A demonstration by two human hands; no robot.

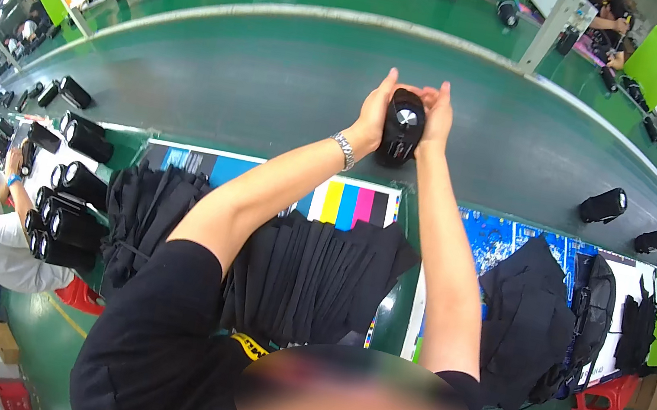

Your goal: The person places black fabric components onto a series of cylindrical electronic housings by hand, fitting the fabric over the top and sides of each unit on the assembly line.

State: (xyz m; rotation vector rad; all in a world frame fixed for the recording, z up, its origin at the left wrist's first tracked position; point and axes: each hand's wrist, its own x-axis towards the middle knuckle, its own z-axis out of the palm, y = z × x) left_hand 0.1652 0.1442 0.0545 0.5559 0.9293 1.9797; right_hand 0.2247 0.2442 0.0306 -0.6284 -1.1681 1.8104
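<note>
Both arms reach forward over the grey conveyor belt point(281, 74). Between my palms stands a black cylindrical speaker point(400, 140) with a shiny silver emblem on its round end. My left hand point(372, 116) presses against its left side, and a metal bracelet circles that wrist. On the opposite side my right hand point(437, 126) presses with its fingers pointing away from me. The underside of the speaker and some fingertips are hidden.
Closer to me lie a row of folded black cloth bags point(306, 280), another pile point(148, 208) and more black cloth point(531, 302). Black speakers point(70, 225) crowd the left beside a seated co-worker point(13, 246). Other speakers point(603, 205) rest on the belt at right.
</note>
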